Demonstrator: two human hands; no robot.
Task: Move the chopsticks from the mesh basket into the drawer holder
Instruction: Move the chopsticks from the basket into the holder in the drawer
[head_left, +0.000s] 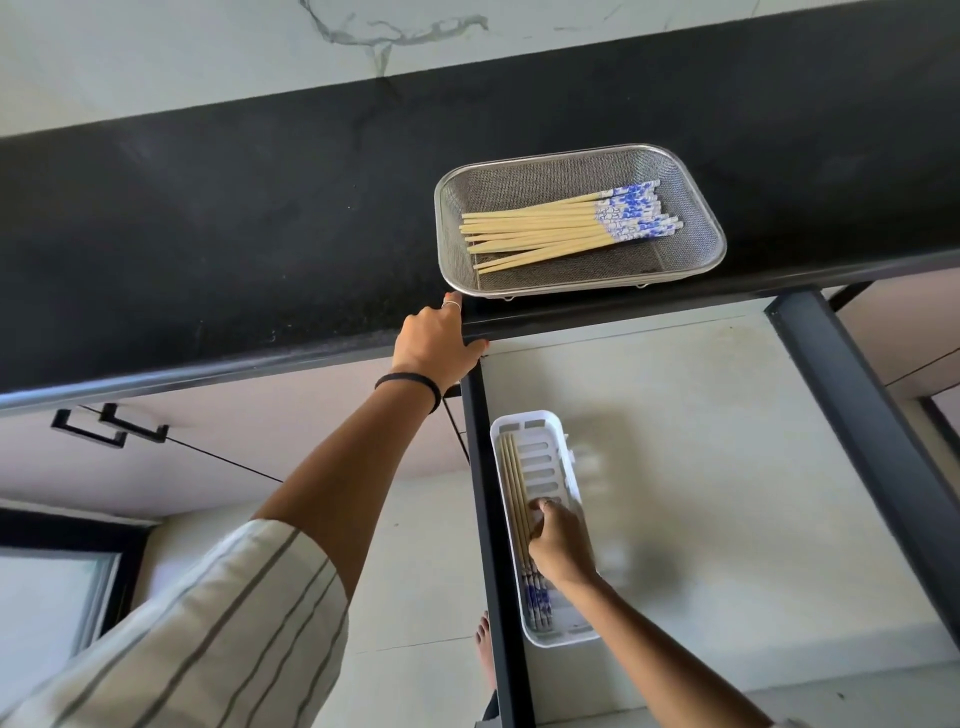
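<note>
the left arm reaches up and forward, nearly straight, a striped sleeve bunched above the elbow and a dark band around the wrist. the left hand (434, 340) lies back-up, fingers extended, thumb spread to the right, a ring on one finger. the right arm, bare, stretches forward lower down. the right hand (558, 543) is back-up, fingers curled downward with the fingertips hidden beneath them. a bare foot (485, 644) shows below.

A mesh basket (580, 221) with many chopsticks (566, 224) stands on the black counter (208, 218). The left hand (435, 340) rests on the counter edge. The right hand (561, 543) touches a few chopsticks in the white holder (540, 525) inside the open drawer (727, 467).
</note>
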